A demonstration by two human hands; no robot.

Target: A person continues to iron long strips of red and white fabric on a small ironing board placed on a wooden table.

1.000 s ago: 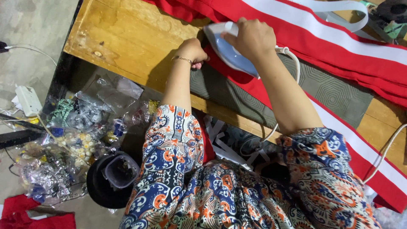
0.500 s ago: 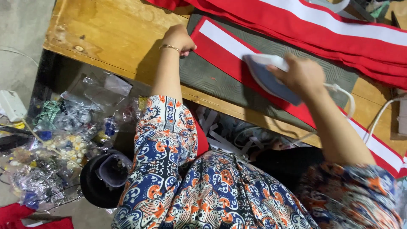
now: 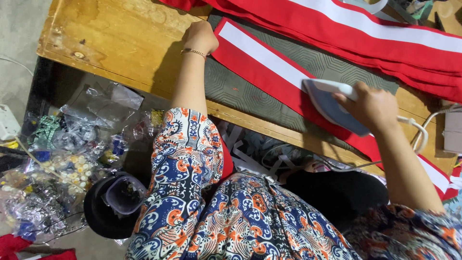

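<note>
the person's right hand (image 3: 373, 107) is wrapped around the handle of a pale blue and white iron (image 3: 332, 103), gripping it firmly, and the iron sits flat on a long red strip of fabric with a white band down its middle (image 3: 269, 62) — roughly at the strip's midpoint, where it crosses a grey patterned pressing mat (image 3: 250, 94) laid on the wooden tabletop (image 3: 120, 38). the left hand (image 3: 201, 36) is at the far upper end of the same strip, resting against its corner with the fingers curled under (whether it pinches the cloth or only presses on it i cannot tell from here). a thin gold bracelet (image 3: 193, 51) circles that wrist. beyond the strip, toward the far edge of the tabletop, lies a bigger fold of red cloth with a wide white stripe (image 3: 385, 38), just beside the strip and partly over the mat. a white cord (image 3: 417, 132) loops out from behind the iron near the right wrist. the person wears a blue, orange and white patterned garment (image 3: 231, 216). down on the floor to the left — well apart from the ironing — there is a heap of clear plastic bags holding small beads and trimmings (image 3: 62, 144), and near it a black round container with a clear cup inside (image 3: 113, 204).
</note>
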